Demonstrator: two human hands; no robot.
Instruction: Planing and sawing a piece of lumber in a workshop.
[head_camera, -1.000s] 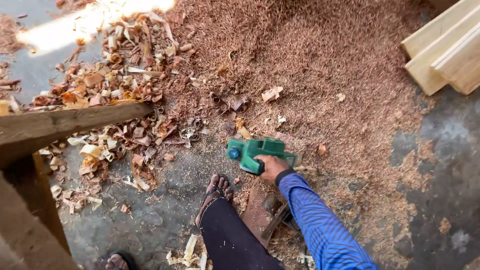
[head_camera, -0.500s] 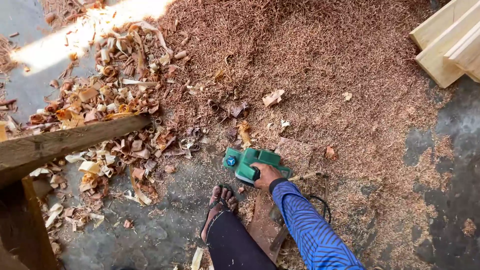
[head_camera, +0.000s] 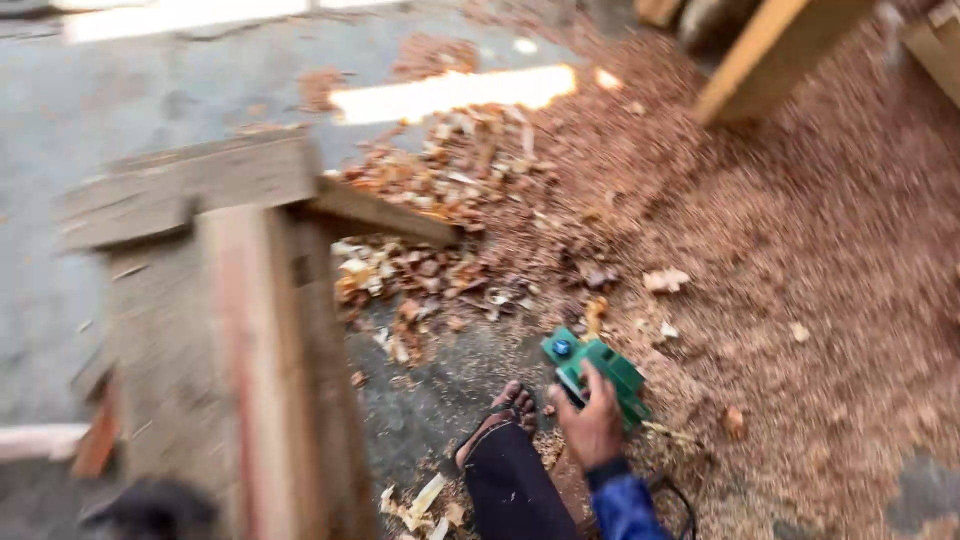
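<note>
The whole view is blurred by motion. A grey weathered wooden frame (head_camera: 215, 300) fills the left, its lower end cut off by the edge, with a dark shape below it too smeared to make out. The right hand (head_camera: 592, 425), in a blue sleeve, has its grip wrapped around the handle of a green electric hand planer (head_camera: 597, 372), low over the sawdust-covered floor (head_camera: 830, 260) just right of a sandalled foot (head_camera: 503, 408). A black cord (head_camera: 675, 498) trails behind. The left hand is out of sight.
</note>
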